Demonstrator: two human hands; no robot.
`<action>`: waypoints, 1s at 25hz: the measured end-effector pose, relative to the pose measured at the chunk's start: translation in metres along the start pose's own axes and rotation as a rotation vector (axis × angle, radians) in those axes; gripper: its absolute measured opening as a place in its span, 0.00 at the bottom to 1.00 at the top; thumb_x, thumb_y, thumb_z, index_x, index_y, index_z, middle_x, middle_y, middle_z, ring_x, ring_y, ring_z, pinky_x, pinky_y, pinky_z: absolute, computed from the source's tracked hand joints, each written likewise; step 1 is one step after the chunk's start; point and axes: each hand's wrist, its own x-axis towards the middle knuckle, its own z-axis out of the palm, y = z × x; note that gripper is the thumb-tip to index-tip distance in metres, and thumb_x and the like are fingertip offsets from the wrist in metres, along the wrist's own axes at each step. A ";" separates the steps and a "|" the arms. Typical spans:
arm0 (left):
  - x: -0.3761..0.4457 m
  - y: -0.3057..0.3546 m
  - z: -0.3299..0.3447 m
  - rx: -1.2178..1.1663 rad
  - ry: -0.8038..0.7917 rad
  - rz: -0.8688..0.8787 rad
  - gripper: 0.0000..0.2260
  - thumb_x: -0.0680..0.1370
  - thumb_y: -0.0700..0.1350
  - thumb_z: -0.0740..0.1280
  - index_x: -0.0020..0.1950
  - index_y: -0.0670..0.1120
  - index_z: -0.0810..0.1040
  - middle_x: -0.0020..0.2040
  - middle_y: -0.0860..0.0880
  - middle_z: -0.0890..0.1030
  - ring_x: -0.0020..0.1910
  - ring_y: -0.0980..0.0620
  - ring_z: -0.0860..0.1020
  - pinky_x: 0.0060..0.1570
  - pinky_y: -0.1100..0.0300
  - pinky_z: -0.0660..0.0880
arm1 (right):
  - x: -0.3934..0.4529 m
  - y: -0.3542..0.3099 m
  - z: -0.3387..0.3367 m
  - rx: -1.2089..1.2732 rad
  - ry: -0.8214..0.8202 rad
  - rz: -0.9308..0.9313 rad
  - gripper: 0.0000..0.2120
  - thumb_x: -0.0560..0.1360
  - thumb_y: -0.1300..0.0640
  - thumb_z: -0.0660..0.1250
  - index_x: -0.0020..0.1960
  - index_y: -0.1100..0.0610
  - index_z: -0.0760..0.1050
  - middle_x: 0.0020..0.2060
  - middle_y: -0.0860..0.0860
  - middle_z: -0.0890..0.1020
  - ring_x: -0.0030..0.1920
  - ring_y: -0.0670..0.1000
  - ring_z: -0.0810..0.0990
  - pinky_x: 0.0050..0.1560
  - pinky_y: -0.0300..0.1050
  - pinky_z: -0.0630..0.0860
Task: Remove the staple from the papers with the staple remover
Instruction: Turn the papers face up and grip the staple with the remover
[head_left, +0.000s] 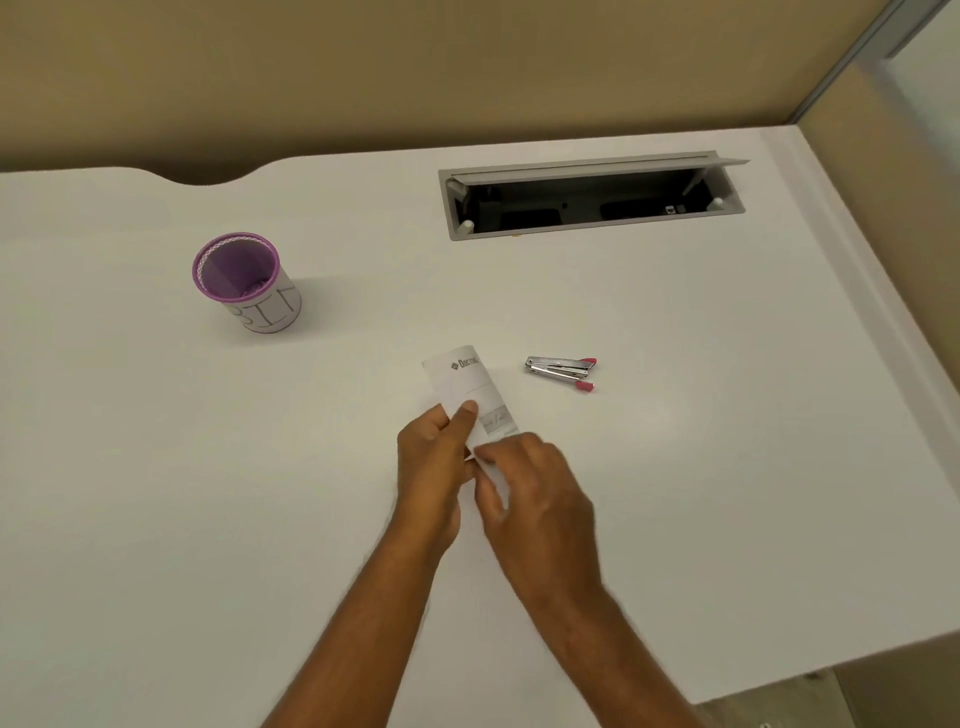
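A narrow stack of white printed papers (467, 384) is held just above the white desk (208, 493) in the middle of the view. My left hand (431, 467) grips its near end, thumb on top. My right hand (535, 493) pinches the same near end from the right. The staple itself is hidden by my fingers. The metal staple remover (560, 370) with pink handle tips lies on the desk to the right of the papers, apart from both hands.
A purple-rimmed cup (244, 283) labelled BIN stands at the left rear. An open grey cable hatch (589, 195) is set into the desk at the back right. The desk's right edge (883, 338) runs diagonally toward me.
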 end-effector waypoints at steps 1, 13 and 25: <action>0.002 -0.001 -0.004 0.012 0.038 -0.020 0.06 0.82 0.44 0.68 0.53 0.45 0.84 0.51 0.41 0.88 0.49 0.44 0.88 0.44 0.53 0.85 | -0.002 0.001 0.006 0.045 -0.049 0.008 0.13 0.76 0.49 0.74 0.59 0.51 0.82 0.53 0.49 0.84 0.51 0.50 0.83 0.46 0.45 0.84; -0.002 0.013 -0.014 -0.131 -0.271 -0.088 0.15 0.82 0.46 0.66 0.66 0.41 0.81 0.62 0.40 0.85 0.61 0.42 0.83 0.55 0.51 0.83 | 0.116 0.118 0.025 -0.213 -0.143 0.120 0.11 0.80 0.54 0.66 0.61 0.54 0.79 0.61 0.51 0.81 0.64 0.58 0.77 0.68 0.55 0.65; 0.039 0.006 -0.046 0.170 0.058 -0.088 0.10 0.84 0.45 0.64 0.59 0.44 0.82 0.54 0.43 0.88 0.55 0.40 0.85 0.57 0.42 0.82 | 0.094 0.125 -0.016 -0.010 0.205 0.358 0.12 0.79 0.54 0.69 0.52 0.49 0.64 0.47 0.47 0.77 0.40 0.56 0.79 0.39 0.46 0.71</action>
